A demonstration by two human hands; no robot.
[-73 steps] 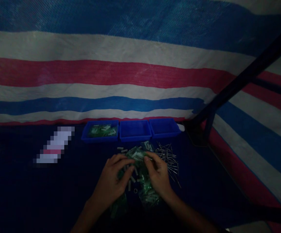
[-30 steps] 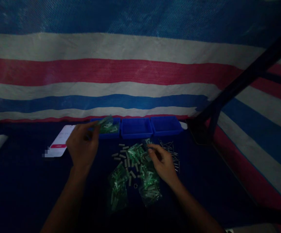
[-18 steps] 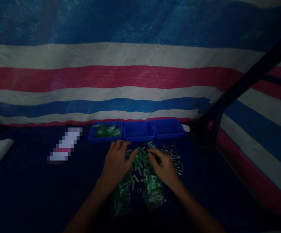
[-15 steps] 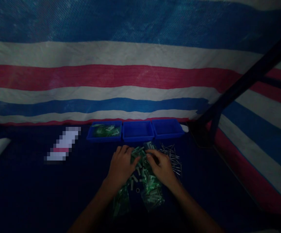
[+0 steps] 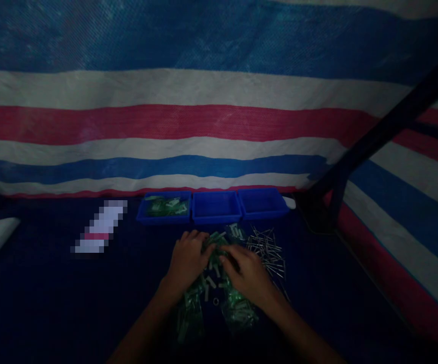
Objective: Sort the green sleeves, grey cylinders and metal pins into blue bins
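My left hand [image 5: 189, 260] is curled over a small clear-and-green plastic bag [image 5: 214, 258] of pale plugs, thumb towards the right. From the other side my right hand [image 5: 247, 273] closes on the same bag with bent fingers, its fingertips close to my left thumb. Dim light hides the exact grip. More bags of plugs [image 5: 241, 311] lie under and in front of my right hand, and another bag [image 5: 189, 316] lies below my left wrist. Loose pale plugs [image 5: 207, 290] and a small ring-shaped nut [image 5: 215, 302] sit between my forearms.
Three blue trays stand in a row at the back: the left tray [image 5: 163, 220] holds green bags, beside a middle tray [image 5: 216, 220] and a right tray [image 5: 264, 215]. Long metal screws [image 5: 268, 253] are heaped right of my hands. A striped sheet [image 5: 203, 121] hangs behind.
My right hand has moved left and slightly down, closer to my left hand. More of the screw heap and of a bag behind it now shows. The view has shifted slightly.
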